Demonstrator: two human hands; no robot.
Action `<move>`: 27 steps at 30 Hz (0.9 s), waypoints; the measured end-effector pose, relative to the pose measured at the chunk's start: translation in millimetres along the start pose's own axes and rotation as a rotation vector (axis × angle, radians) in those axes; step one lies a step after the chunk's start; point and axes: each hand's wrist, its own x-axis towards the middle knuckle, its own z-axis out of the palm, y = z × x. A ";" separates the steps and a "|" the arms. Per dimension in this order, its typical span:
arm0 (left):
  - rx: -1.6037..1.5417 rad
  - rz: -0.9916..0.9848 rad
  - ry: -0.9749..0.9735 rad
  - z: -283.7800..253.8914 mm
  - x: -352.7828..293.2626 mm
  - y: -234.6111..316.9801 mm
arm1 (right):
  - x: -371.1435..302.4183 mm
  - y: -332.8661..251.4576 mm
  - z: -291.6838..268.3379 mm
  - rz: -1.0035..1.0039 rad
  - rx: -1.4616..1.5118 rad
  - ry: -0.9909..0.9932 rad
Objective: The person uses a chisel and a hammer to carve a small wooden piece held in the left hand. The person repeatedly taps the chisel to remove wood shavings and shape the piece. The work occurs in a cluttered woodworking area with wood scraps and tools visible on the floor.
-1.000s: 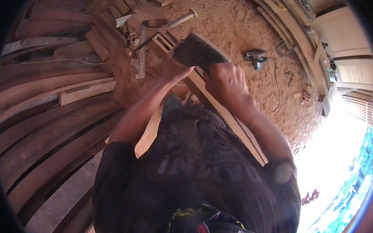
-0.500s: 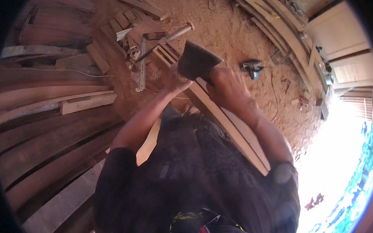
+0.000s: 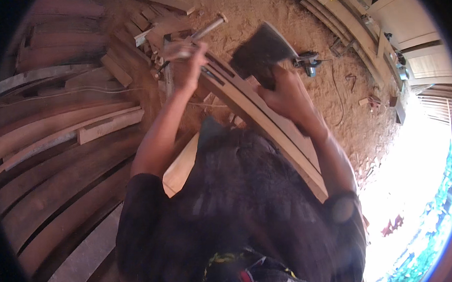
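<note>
My right hand (image 3: 287, 90) grips a hatchet (image 3: 262, 48) with a broad dark blade and a pale edge, held just right of a long wooden beam (image 3: 273, 126). The beam runs slantwise from the pile toward my right forearm, with slots cut in its far end. My left hand (image 3: 190, 67) is stretched out beside that end, over a long chisel-like tool with a round wooden handle (image 3: 211, 26). Motion smears its fingers, so I cannot tell whether they hold the tool.
Offcuts (image 3: 150, 18) lie heaped beyond the left hand. Stacked planks (image 3: 61, 168) fill the left side. A black and teal power tool (image 3: 308, 63) sits on the sawdust-covered ground (image 3: 351, 115), with a cord near it. Long curved boards (image 3: 342, 25) lean at the far right.
My left hand has left the beam beneath the blade and moved left and away from me, toward the round-handled tool. The hatchet has shifted right, off the beam. The view has moved slightly.
</note>
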 end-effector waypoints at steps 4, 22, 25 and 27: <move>-0.321 0.137 -0.171 0.8 19.8 26.1 | -20.4 12.1 -5.1 0.153 0.156 0.159; 0.225 0.402 -0.242 14.4 -20.4 63.2 | -19.7 36.7 17.1 0.210 0.166 0.157; 0.479 0.641 -0.215 15.2 -20.9 66.6 | -3.8 -7.5 -10.0 0.126 0.234 0.203; 0.736 0.970 -0.155 10.4 -13.2 48.9 | 5.1 -37.5 -14.3 -0.003 0.333 0.267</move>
